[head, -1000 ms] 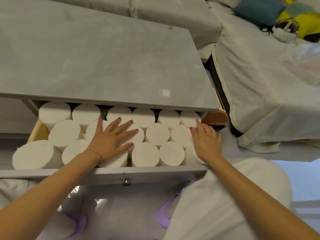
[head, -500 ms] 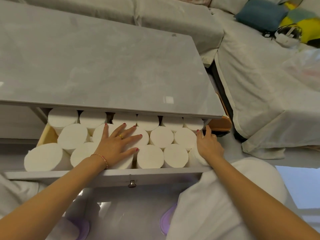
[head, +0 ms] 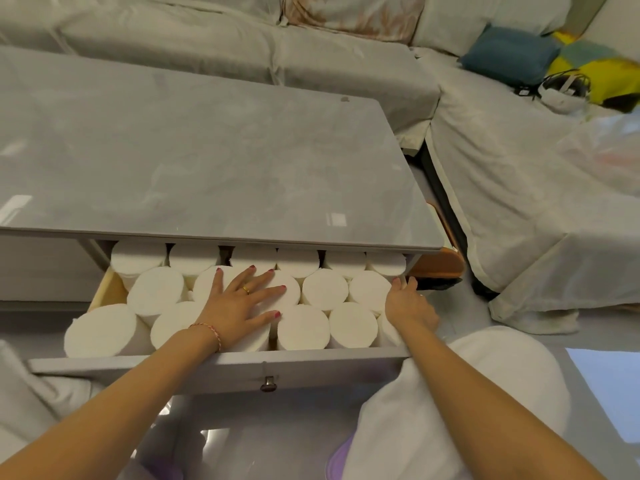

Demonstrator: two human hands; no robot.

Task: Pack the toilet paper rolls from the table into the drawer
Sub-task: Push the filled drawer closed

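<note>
The open drawer under the grey table is packed with several white toilet paper rolls standing on end in three rows. My left hand lies flat with fingers spread on top of the rolls in the middle. At the drawer's right end my right hand presses against the side of the outermost rolls, fingers pointing to the back. The back row is partly hidden under the table top. One roll at the front left sits a little tilted.
The table top has nothing on it. A covered sofa runs behind and to the right, with a blue cushion and a white headset. A metal knob sits on the drawer front. My white-clad knee is below right.
The drawer has slid further in under the table, so the back row is more covered. Both hands stay on the rolls; the right one has shifted to the drawer's right edge.
</note>
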